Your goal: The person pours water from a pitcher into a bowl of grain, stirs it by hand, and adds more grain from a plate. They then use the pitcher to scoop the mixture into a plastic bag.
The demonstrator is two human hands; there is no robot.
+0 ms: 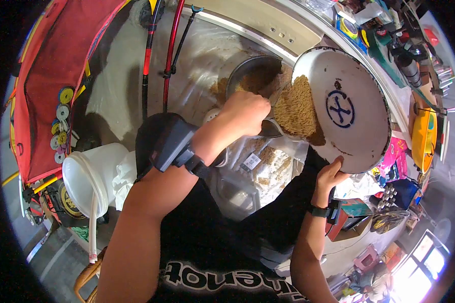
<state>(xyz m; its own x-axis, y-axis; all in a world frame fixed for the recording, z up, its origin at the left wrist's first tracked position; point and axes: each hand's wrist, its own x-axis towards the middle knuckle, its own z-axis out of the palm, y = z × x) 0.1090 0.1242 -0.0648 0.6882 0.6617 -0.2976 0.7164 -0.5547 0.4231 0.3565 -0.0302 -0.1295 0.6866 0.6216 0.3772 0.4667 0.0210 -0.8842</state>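
My right hand (pixel 332 174) grips the near rim of a large white enamel basin (pixel 361 118) with a dark, chipped edge and a blue emblem inside. The basin is tilted, and a heap of tan, grainy material (pixel 299 111) lies against its left side. My left hand (pixel 246 112) is closed in a fist beside that heap; what its fingers hold, if anything, is hidden. Just beyond this fist sits a dark metal bowl (pixel 237 76) with similar grains inside. Part of a metal rim (pixel 271 130) shows under the left hand.
Plastic sheeting (pixel 187 65) with scattered grains covers the floor. A clear plastic container (pixel 235 192) lies between my legs. Left are a white bucket (pixel 88 179), a red bag (pixel 48 96) and fishing rods (pixel 171 55). Crowded shelves (pixel 379 40) stand at right.
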